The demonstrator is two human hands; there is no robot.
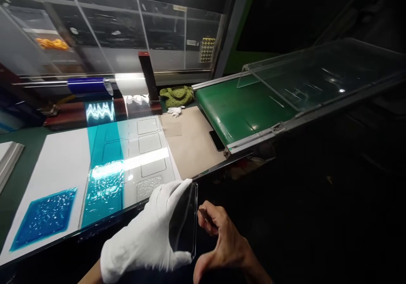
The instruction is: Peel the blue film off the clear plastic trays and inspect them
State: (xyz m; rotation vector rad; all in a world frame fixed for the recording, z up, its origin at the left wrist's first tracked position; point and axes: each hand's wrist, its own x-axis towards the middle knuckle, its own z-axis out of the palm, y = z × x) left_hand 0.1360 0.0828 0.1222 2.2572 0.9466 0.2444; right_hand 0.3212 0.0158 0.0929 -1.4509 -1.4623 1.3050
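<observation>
The gloved left hand [142, 229] grips a clear phone-shaped panel [185, 220] along one long side, holding it up just off the desk's near edge [72, 235]. The bare right hand [225, 241] sits just beside it, thumb spread wide, a thin dark stick [206, 217] pinched in its fingers. Past that edge lies a white sheet [57, 161] bearing a blue square [44, 218].

Grn bench [19, 178], wht sheet [60, 170] (blue film [44, 220])

glove [142, 233]: white cloth, matt | clear sheet [185, 220]: glossy (glass or plastic, can't tell) | brown paper [187, 140]: matt
</observation>
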